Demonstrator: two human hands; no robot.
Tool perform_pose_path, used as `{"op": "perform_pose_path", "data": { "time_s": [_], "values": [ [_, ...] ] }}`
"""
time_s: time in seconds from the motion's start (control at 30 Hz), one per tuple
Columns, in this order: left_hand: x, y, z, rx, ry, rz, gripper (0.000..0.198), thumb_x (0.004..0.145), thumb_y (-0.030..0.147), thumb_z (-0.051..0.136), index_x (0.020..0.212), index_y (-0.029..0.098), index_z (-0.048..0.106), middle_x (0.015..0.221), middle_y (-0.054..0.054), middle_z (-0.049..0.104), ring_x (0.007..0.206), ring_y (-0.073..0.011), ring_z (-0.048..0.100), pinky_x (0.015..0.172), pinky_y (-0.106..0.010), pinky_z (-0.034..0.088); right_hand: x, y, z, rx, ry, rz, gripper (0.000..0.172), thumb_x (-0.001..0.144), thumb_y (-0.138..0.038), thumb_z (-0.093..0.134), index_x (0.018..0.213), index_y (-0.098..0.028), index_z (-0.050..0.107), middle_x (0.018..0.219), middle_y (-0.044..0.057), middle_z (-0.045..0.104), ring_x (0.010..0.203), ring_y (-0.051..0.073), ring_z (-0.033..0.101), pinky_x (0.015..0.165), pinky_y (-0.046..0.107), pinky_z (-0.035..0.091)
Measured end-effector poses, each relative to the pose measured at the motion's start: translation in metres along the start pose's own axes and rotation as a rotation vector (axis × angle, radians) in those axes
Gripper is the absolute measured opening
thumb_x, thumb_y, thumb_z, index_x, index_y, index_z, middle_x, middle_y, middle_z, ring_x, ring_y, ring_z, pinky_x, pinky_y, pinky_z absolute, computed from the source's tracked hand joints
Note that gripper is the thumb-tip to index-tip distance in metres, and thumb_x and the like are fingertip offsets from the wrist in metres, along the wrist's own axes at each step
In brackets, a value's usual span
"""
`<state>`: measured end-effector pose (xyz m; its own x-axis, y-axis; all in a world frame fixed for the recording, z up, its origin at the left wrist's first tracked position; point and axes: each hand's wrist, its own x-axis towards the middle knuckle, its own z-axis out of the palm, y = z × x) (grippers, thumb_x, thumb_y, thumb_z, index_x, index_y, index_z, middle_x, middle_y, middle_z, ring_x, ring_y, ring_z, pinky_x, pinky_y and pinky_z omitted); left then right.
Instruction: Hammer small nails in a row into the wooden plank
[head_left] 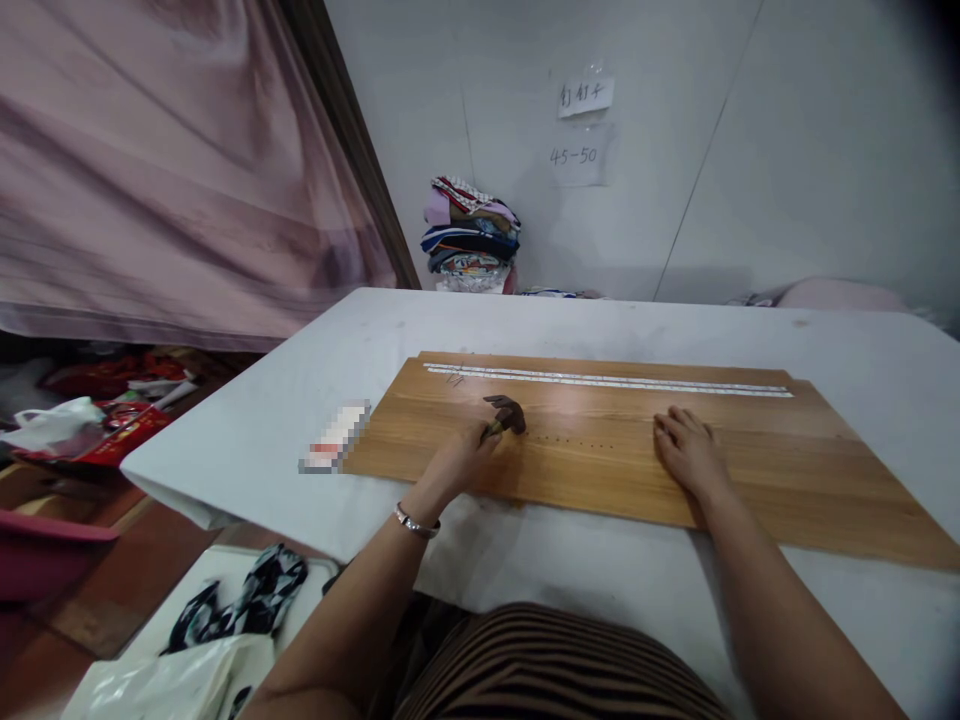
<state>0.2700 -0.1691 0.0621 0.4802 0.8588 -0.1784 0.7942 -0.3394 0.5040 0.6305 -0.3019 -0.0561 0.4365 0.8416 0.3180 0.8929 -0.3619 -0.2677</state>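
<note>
My left hand [463,455] is closed around the handle of a claw hammer [507,412], whose head is low over a wooden board [592,475]. A row of several small nails or dark dots [574,441] runs to the right from the hammer head; they are too small to make out fully. Resting on the board to the right of that row, my right hand [691,450] lies palm down with its fingers stretched forward, and I see nothing in it. Two white strips with markings [607,381] lie along the board's far edge.
The board lies on a white table [285,385]. At its left is a blurred-out white and red item [335,436]. Folded cloths [472,235] are stacked behind the table by the wall. A pink curtain [172,170] hangs at the left, and a chair with fabric [262,590] stands below.
</note>
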Motion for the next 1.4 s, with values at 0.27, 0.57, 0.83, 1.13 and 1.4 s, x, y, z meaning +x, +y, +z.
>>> {"op": "perform_pose_path", "data": {
  "time_s": [0.27, 0.57, 0.83, 1.13, 1.4],
  "values": [
    [-0.0023, 0.0032, -0.0043, -0.019, -0.002, 0.008, 0.028, 0.096, 0.037, 0.044, 0.095, 0.017, 0.064, 0.082, -0.008, 0.070, 0.072, -0.0205, 0.064, 0.062, -0.027, 0.038, -0.0002, -0.0021, -0.0021, -0.009, -0.008, 0.002, 0.043, 0.097, -0.035, 0.035, 0.116, -0.021, 0.071, 0.136, 0.014, 0.062, 0.131, 0.030, 0.050, 0.106, 0.056, 0.037],
    [0.0004, 0.0011, -0.0005, -0.001, -0.008, -0.009, 0.026, 0.096, 0.036, 0.045, 0.098, 0.017, 0.063, 0.084, -0.008, 0.071, 0.075, -0.0206, 0.065, 0.063, -0.027, 0.038, -0.0002, -0.0019, -0.0012, -0.012, -0.003, 0.002, 0.043, 0.097, -0.036, 0.035, 0.116, -0.021, 0.071, 0.137, 0.014, 0.062, 0.132, 0.029, 0.050, 0.107, 0.055, 0.037],
    [-0.0027, 0.0030, -0.0057, -0.023, 0.013, -0.003, 0.027, 0.096, 0.038, 0.045, 0.096, 0.018, 0.063, 0.079, -0.006, 0.070, 0.071, -0.0196, 0.064, 0.062, -0.028, 0.038, -0.0003, -0.0025, -0.0025, 0.005, 0.002, -0.007, 0.042, 0.096, -0.034, 0.036, 0.115, -0.022, 0.071, 0.135, 0.014, 0.064, 0.130, 0.029, 0.052, 0.105, 0.056, 0.038],
    [0.0003, -0.0013, 0.0007, -0.003, -0.002, 0.006, 0.027, 0.095, 0.037, 0.045, 0.096, 0.017, 0.064, 0.081, -0.007, 0.070, 0.074, -0.0210, 0.065, 0.064, -0.028, 0.039, 0.0002, -0.0035, -0.0033, -0.002, -0.020, -0.003, 0.044, 0.097, -0.035, 0.034, 0.116, -0.020, 0.070, 0.136, 0.015, 0.062, 0.131, 0.030, 0.051, 0.105, 0.056, 0.038],
    [-0.0008, 0.0031, -0.0047, -0.041, 0.019, 0.000, 0.028, 0.095, 0.037, 0.045, 0.100, 0.018, 0.065, 0.079, -0.007, 0.070, 0.077, -0.0222, 0.066, 0.065, -0.028, 0.041, 0.0001, -0.0022, -0.0016, 0.014, 0.005, -0.006, 0.041, 0.096, -0.033, 0.037, 0.115, -0.023, 0.071, 0.134, 0.014, 0.063, 0.129, 0.030, 0.052, 0.104, 0.057, 0.038]
  ]
}}
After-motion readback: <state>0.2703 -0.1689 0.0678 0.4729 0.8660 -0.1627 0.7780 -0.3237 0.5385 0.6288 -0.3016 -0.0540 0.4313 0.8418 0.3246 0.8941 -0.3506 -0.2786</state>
